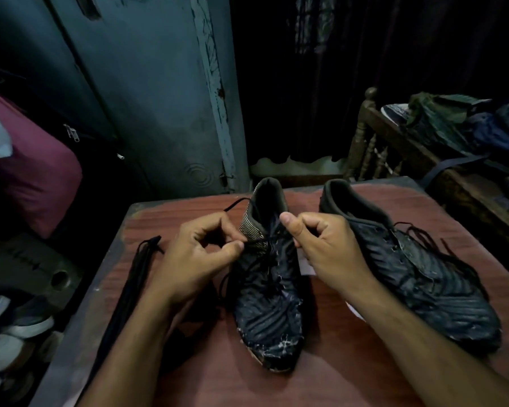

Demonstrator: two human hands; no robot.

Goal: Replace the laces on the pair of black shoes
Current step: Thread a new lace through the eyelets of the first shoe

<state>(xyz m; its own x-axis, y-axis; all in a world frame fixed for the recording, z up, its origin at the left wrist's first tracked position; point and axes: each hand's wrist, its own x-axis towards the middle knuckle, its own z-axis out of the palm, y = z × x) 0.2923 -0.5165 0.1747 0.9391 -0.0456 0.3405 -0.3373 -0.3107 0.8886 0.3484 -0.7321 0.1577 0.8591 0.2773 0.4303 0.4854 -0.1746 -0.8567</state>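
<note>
A dim, lived-in room of a home: a worn blue-grey cupboard door (147, 92) behind the reddish wooden tabletop (329, 374), clothes heaped on a carved wooden bed (373, 136), a maroon zipped bag (39, 171), and shoes piled on the floor (9, 327).

no legible markings found.
no text, brand, number or label can be read on any surface; the light is dim throughout.
</note>
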